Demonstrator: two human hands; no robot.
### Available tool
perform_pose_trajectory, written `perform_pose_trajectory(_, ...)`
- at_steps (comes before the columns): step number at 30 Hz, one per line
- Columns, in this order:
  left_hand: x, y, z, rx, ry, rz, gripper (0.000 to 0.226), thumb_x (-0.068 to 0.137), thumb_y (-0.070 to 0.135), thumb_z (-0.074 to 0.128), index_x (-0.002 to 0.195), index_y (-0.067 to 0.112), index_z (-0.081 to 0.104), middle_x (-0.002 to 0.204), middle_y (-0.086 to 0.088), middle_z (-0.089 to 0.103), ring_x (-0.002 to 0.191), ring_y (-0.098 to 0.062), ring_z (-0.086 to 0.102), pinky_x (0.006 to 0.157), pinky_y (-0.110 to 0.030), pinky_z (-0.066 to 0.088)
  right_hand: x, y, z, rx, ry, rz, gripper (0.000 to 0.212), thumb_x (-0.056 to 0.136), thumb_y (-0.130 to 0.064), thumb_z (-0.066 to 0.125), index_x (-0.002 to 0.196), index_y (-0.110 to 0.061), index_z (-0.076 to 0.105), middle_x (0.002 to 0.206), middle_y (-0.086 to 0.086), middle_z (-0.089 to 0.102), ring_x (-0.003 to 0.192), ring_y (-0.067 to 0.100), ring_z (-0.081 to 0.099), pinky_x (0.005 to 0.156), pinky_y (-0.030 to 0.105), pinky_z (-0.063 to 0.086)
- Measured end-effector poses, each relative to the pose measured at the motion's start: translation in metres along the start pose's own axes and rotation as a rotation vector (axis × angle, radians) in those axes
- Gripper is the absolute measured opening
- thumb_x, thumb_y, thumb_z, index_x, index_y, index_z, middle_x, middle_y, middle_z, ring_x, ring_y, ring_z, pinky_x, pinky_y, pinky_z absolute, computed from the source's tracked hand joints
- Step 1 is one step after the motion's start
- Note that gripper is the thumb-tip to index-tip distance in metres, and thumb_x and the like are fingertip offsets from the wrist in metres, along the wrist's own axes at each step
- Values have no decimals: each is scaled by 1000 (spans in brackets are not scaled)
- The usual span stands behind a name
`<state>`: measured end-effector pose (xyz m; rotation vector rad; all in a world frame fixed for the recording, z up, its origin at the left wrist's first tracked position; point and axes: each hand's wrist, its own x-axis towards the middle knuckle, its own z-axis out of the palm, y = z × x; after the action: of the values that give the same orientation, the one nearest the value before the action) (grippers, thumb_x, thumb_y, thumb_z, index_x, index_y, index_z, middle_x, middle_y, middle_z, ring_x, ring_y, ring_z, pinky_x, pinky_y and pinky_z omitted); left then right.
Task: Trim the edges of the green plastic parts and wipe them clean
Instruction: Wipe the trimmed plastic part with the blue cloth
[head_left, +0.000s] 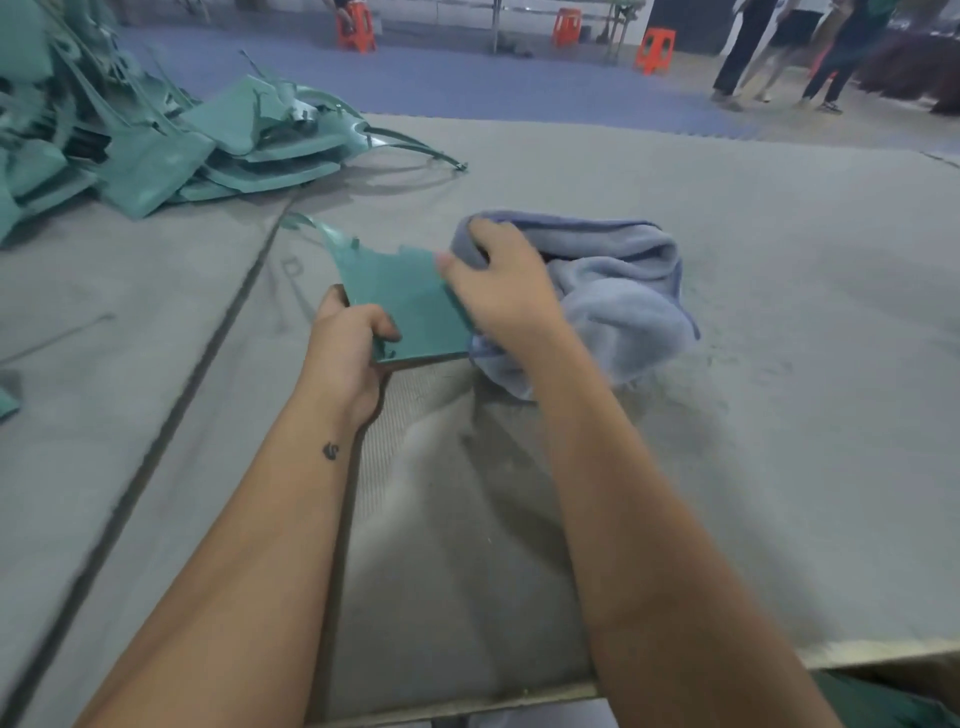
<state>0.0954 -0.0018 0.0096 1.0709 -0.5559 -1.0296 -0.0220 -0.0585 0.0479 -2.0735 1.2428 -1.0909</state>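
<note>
A flat green plastic part (400, 296) with a thin curved strip at its far end is held over the grey mat. My left hand (348, 343) grips its near left corner, thumb on top. My right hand (498, 280) grips a fold of the blue-grey cloth (623, 291) against the part's right edge. The rest of the cloth lies bunched on the mat to the right of the part.
A pile of green plastic parts (156, 140) with loose trim strips lies at the far left of the grey mat (753, 415). Another green piece (8, 402) shows at the left edge. Orange stools (655, 49) and standing people (789, 52) are far behind.
</note>
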Motion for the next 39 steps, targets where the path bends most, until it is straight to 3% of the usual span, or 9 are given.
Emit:
perform_pose_trajectory(6,6,2,-4,-177,-20,-113,31,103,30,38,96,18,66,79,-1,75,68,-15,72,56,-27,57,-21,4,33,169,-126,-46,35,87,-32,61,67,-26,33,72,-8,43,70,13,45,67,30,35)
perform_pose_trajectory(8,9,-1,-4,-225,4,-115,38,105,38,33,91,21,65,74,1,75,65,-13,72,51,-25,55,-28,4,37,221,-255,-20,16,89,-36,59,87,-25,47,79,-12,54,72,7,50,70,25,41)
perform_pose_trajectory(11,10,-4,-5,-386,-42,-143,51,101,50,34,86,20,72,77,0,74,71,-13,73,57,-25,57,-42,-4,38,293,-367,-124,37,96,-31,49,127,-11,54,124,3,59,113,2,48,99,8,29)
perform_pose_trajectory(14,10,-3,-7,-486,-66,-166,55,95,64,34,113,21,63,94,-4,75,86,-18,73,67,-29,59,-48,-9,45,167,-462,-279,38,101,-25,39,128,-4,55,141,11,50,136,19,37,116,34,23)
perform_pose_trajectory(20,6,-2,-4,-417,-101,-184,58,100,58,27,136,19,51,113,-5,69,112,-18,64,92,-33,53,-23,-1,54,-329,-410,-200,58,102,-44,26,150,-11,26,157,7,26,145,18,20,119,36,14)
perform_pose_trajectory(26,7,-3,-3,-393,-34,-171,43,103,50,28,126,25,54,116,-4,68,104,-18,68,91,-39,54,-14,6,46,-279,-386,-144,53,102,-42,30,145,-13,38,152,4,37,142,17,28,117,34,19)
perform_pose_trajectory(31,14,-8,-10,-431,-82,-170,56,98,62,26,100,20,65,95,-2,74,89,-16,72,70,-26,58,-37,-10,48,188,-389,-97,36,98,-38,46,123,-22,65,134,-1,58,131,12,44,113,34,30)
perform_pose_trajectory(35,11,-13,-8,-494,-133,-137,70,98,61,26,87,17,80,100,-4,75,94,-15,72,72,-26,58,-33,-13,54,19,-433,-170,46,101,-40,35,139,-18,49,147,0,45,140,12,32,117,37,22)
perform_pose_trajectory(39,8,-12,-4,-508,-162,-154,38,103,40,34,115,17,62,108,-5,73,102,-15,69,86,-30,56,-20,-8,54,-197,-416,-113,59,102,-47,24,150,-14,27,158,3,24,147,13,14,120,35,11)
